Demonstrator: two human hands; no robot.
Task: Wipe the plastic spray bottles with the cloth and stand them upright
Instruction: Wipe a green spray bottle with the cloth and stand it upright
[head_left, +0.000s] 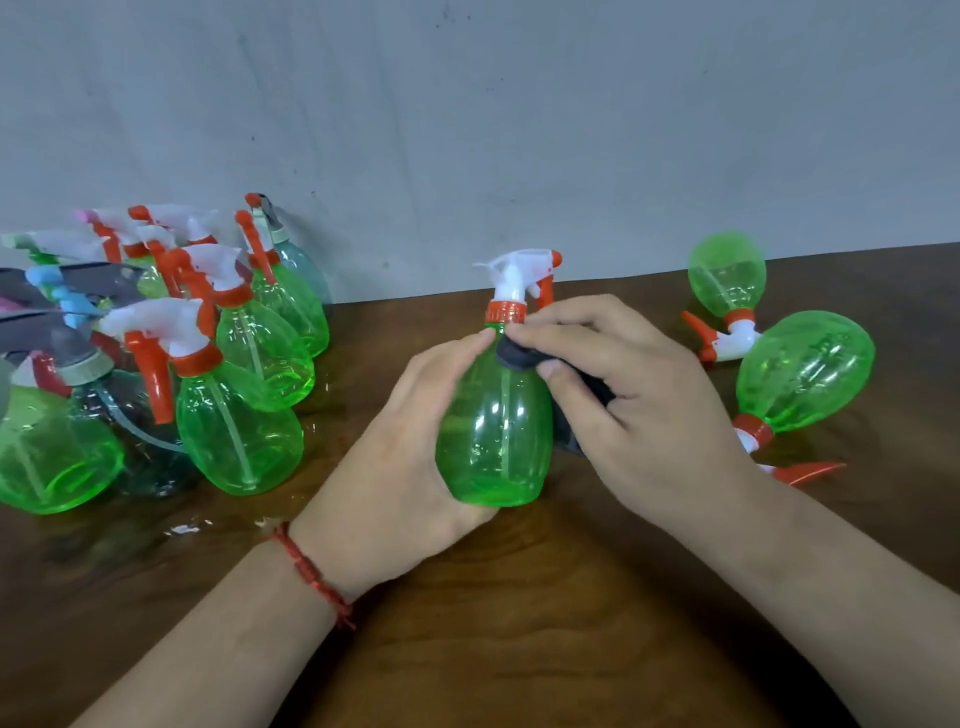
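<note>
Green translucent plastic formed the egg-shaped body of the held spray bottle (493, 426). It stood upright at the centre of the dark wood-grain table (519, 623) and carried an orange ribbed collar and a white trigger head with an orange nozzle tip. The left hand (410, 452) gripped the lower body from the left, fingers curled round it. The right hand (639, 395) pinched a dark, soft cloth (519, 356) against the bottle's shoulder, just below the collar; the cloth trailed under the palm down the bottle's right side. A red braided cord (311, 571) circled the left wrist.

To the left, a crowded group of upright bottles (239, 415) stood near the pale grey, scuffed wall (467, 104). Most were green, with some smoky grey bodies and one blue trigger head. Wet glints (182, 529) marked the tabletop beside them. To the right, well apart, a far bottle (727, 280) and a near bottle (805, 371), both green, lay on their sides.
</note>
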